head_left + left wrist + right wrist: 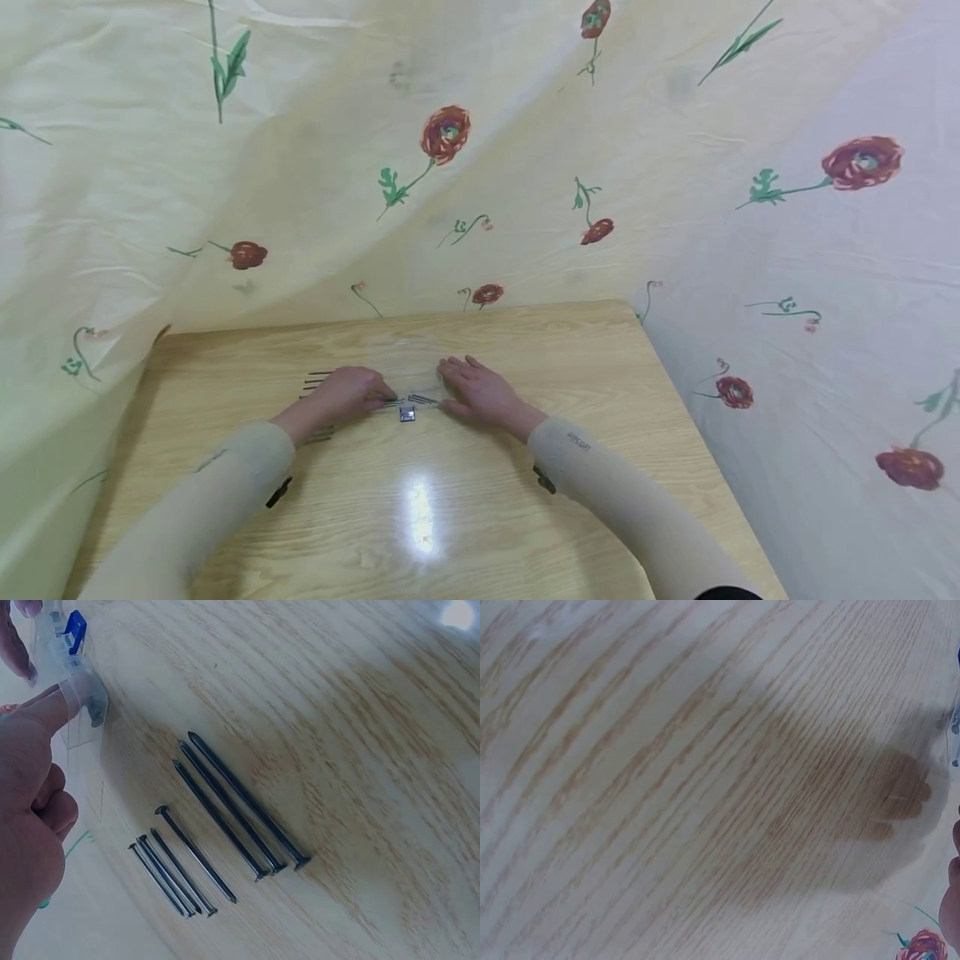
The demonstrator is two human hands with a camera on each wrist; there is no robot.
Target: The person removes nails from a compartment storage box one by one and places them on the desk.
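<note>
Both hands rest on a clear bag (79, 690), left (347, 393) apparently pinching it, right (480, 392) flat, nails (225, 817) nearby.

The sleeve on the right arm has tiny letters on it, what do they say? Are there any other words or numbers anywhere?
Small dark print on the right sleeve: too small and blurred to read.
Clear plastic bag with the blue clip, pinched by the left hand: no words show.
Nails and wooden table: no writing.
Flowered cloth: only painted flowers, no words.
</note>
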